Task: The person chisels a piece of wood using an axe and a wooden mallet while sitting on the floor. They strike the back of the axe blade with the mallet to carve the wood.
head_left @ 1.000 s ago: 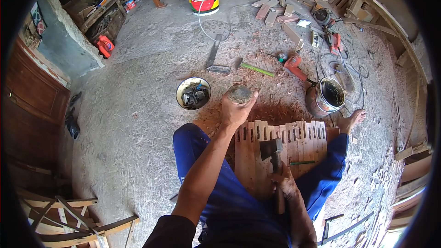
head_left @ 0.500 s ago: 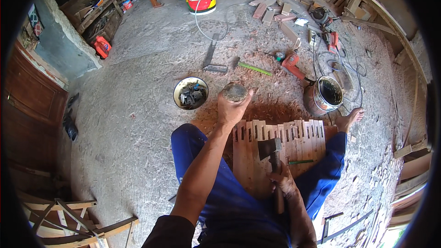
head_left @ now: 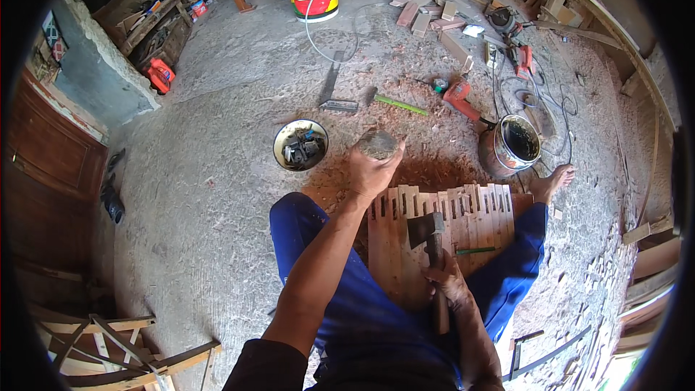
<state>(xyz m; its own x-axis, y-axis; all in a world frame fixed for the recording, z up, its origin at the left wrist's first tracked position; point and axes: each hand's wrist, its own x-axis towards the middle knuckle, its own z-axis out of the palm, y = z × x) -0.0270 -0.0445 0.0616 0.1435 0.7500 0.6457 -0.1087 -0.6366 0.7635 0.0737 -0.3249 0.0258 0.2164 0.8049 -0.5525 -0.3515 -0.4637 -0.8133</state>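
My left hand [head_left: 373, 170] is closed round a roundish grey-brown block [head_left: 378, 145] with a rough top, held out beyond the wood; whether it is stone or wood I cannot tell. In my right hand [head_left: 450, 282] is a hatchet [head_left: 425, 230], gripped by its handle, its head pointing away from me and its blade to the left. Below the hatchet, between my legs, several slotted wooden strips [head_left: 391, 261] lie side by side. A green pencil [head_left: 476, 250] rests across them, right of the hatchet.
Ahead are an enamel bowl of metal pieces [head_left: 302, 148], a try square [head_left: 339, 106], a green-handled hammer [head_left: 398, 105] and a red power drill [head_left: 463, 105]. A paint-stained bucket [head_left: 510, 146] stands by my right foot. Cords [head_left: 539, 98] and wood offcuts [head_left: 427, 14] lie farther right.
My left hand has shifted slightly right with the block. The hatchet in my right hand has risen slightly in the picture. Both grips are unchanged.
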